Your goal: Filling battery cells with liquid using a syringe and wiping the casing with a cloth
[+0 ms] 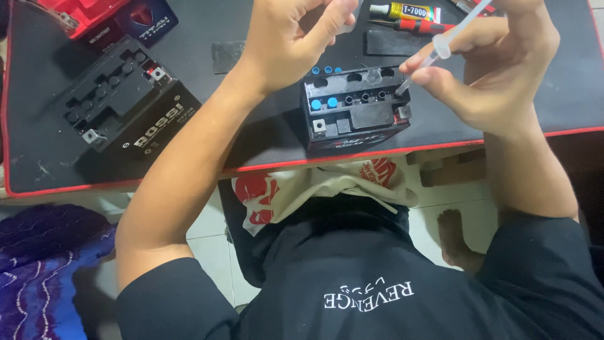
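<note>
The right hand (497,69) pinches a clear plastic syringe (440,45), its tip at the top of a small black battery (354,110) that sits near the front edge of the worktop (264,135). The left hand (289,41) hovers above it, fingers curled on something small I cannot make out. A larger black battery (126,104) lies well apart.

I see the small battery (354,107) on the surface (264,132), a larger battery (126,104) well left, glue tubes (409,17) behind.

Black short-sleeved T-shirt (377,277), white print on chest; bare forearms, bare foot (454,238).
</note>
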